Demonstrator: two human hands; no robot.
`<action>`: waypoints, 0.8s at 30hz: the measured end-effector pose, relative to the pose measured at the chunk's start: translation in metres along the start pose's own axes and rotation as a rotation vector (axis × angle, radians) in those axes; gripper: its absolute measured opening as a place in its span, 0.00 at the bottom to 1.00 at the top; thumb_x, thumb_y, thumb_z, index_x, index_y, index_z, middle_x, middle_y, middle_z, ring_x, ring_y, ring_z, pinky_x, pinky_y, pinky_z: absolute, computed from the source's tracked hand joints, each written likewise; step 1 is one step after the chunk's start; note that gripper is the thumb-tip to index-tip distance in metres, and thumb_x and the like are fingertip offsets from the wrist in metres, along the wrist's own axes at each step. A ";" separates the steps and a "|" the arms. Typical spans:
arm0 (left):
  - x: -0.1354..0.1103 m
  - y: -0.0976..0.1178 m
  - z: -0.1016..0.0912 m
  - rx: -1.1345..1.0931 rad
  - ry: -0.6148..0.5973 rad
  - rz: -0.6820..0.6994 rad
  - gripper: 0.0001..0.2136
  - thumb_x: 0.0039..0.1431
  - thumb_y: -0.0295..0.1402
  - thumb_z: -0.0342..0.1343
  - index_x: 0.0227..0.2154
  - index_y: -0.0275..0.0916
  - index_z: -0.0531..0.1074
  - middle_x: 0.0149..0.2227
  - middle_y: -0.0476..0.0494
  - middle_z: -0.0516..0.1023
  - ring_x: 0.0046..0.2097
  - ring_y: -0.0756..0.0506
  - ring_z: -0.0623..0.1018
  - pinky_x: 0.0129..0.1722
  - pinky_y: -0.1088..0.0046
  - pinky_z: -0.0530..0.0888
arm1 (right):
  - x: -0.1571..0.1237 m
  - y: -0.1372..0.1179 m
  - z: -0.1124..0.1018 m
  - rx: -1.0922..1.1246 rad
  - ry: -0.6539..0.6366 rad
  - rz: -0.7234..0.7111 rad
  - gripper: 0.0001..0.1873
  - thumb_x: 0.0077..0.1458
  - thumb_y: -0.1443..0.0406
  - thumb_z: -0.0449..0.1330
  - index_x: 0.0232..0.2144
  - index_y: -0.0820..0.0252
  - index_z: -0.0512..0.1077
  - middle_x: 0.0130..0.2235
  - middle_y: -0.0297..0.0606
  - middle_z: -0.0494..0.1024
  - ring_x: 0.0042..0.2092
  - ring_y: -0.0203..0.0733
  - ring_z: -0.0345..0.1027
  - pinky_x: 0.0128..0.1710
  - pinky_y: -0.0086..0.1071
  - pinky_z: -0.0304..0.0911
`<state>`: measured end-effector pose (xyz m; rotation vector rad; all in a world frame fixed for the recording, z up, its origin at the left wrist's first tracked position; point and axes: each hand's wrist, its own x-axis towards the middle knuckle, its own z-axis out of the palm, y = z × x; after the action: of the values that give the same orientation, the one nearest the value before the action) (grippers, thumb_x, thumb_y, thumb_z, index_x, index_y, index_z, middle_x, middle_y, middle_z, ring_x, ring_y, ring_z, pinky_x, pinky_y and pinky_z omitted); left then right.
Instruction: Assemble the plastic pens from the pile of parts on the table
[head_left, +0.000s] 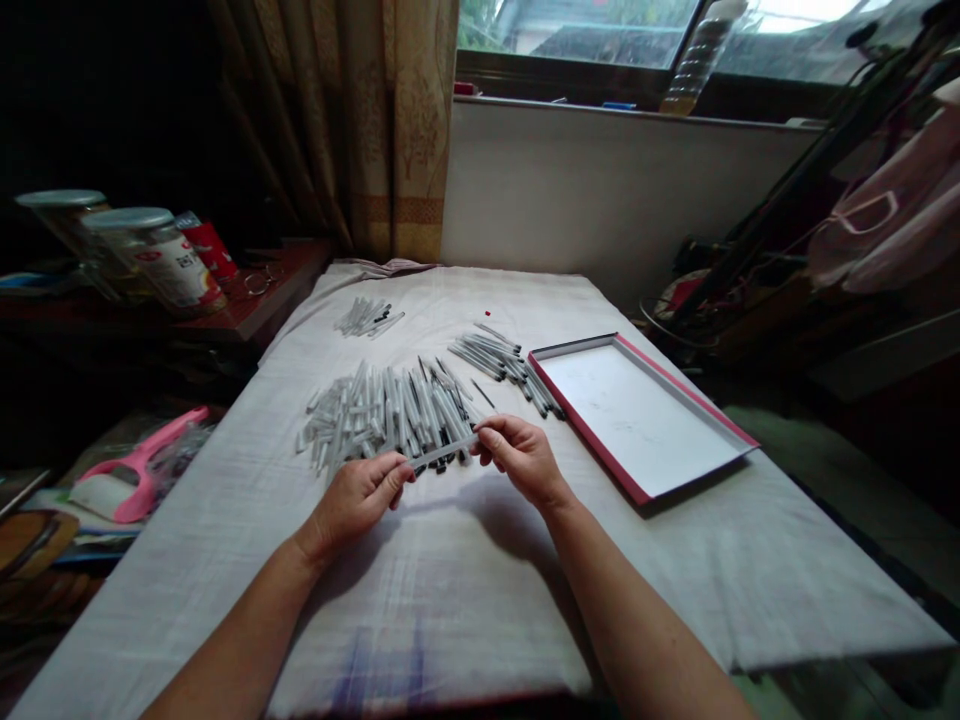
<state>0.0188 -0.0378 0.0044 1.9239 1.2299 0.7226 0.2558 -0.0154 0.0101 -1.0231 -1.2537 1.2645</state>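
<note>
Between my two hands stretches a pale translucent pen barrel (444, 456), held a little above the cloth. My left hand (365, 493) pinches its left end. The fingers of my right hand (520, 458) are closed on the right end, which they partly hide. Just beyond lies a large heap of similar clear pen barrels (375, 405), some with dark tips. To its right is a smaller pile of pens with black ends (487, 355), and farther back on the left sits a small group of clear tubes and black pieces (364, 317).
A shallow red-edged box lid (637, 410) lies on the right of the cloth-covered table (675, 580). One tiny red piece (487, 313) rests near the back. Jars (161, 260) stand on a side table at left, above pink-handled scissors (142, 465).
</note>
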 end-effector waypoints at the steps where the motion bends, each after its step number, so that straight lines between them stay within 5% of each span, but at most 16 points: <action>1: 0.000 0.001 -0.002 -0.103 -0.030 -0.056 0.21 0.63 0.51 0.47 0.28 0.39 0.71 0.16 0.54 0.67 0.19 0.53 0.65 0.20 0.78 0.60 | 0.000 -0.001 0.000 -0.003 -0.006 -0.009 0.16 0.47 0.51 0.66 0.29 0.58 0.75 0.23 0.35 0.79 0.22 0.35 0.68 0.18 0.27 0.58; 5: -0.003 -0.008 -0.019 -0.447 -0.110 -0.242 0.24 0.57 0.57 0.49 0.26 0.39 0.69 0.12 0.58 0.55 0.15 0.55 0.54 0.16 0.78 0.51 | 0.006 -0.006 -0.014 0.031 0.125 -0.080 0.16 0.47 0.51 0.67 0.31 0.57 0.75 0.24 0.36 0.79 0.22 0.36 0.68 0.19 0.28 0.59; 9: -0.001 -0.021 -0.033 -0.466 0.155 -0.272 0.23 0.57 0.57 0.49 0.24 0.40 0.67 0.13 0.58 0.53 0.15 0.54 0.53 0.15 0.78 0.53 | 0.022 -0.004 -0.035 -0.033 0.341 -0.183 0.17 0.49 0.50 0.65 0.33 0.57 0.76 0.26 0.36 0.80 0.24 0.37 0.70 0.20 0.29 0.61; 13: 0.008 -0.026 -0.029 -0.046 0.574 -0.085 0.20 0.59 0.53 0.53 0.38 0.40 0.74 0.23 0.52 0.70 0.22 0.51 0.67 0.22 0.75 0.66 | 0.036 0.011 -0.030 -0.356 0.367 -0.287 0.14 0.53 0.55 0.64 0.38 0.56 0.78 0.34 0.40 0.83 0.32 0.43 0.75 0.34 0.36 0.70; 15: 0.011 -0.030 -0.025 0.237 0.668 0.049 0.18 0.62 0.48 0.52 0.44 0.41 0.75 0.31 0.47 0.76 0.30 0.48 0.74 0.32 0.72 0.72 | 0.039 0.020 -0.021 -0.539 0.371 -0.341 0.11 0.54 0.59 0.62 0.38 0.55 0.80 0.36 0.40 0.84 0.34 0.44 0.76 0.40 0.37 0.70; 19: 0.012 -0.043 -0.022 0.602 0.662 0.171 0.18 0.67 0.40 0.45 0.53 0.41 0.73 0.41 0.39 0.78 0.43 0.41 0.77 0.45 0.64 0.72 | 0.036 0.027 -0.007 -0.834 0.264 -0.375 0.11 0.57 0.62 0.59 0.38 0.55 0.81 0.36 0.42 0.84 0.34 0.45 0.77 0.40 0.36 0.69; 24: 0.014 -0.054 -0.016 0.802 0.566 0.160 0.21 0.67 0.33 0.42 0.59 0.41 0.68 0.44 0.36 0.77 0.45 0.39 0.76 0.48 0.60 0.69 | 0.028 0.027 -0.007 -1.005 0.193 -0.368 0.12 0.60 0.60 0.58 0.40 0.54 0.81 0.38 0.41 0.84 0.35 0.44 0.77 0.39 0.34 0.67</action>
<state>-0.0155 -0.0059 -0.0297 2.5806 1.9398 1.0009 0.2575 0.0157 -0.0148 -1.4535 -1.8541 0.1821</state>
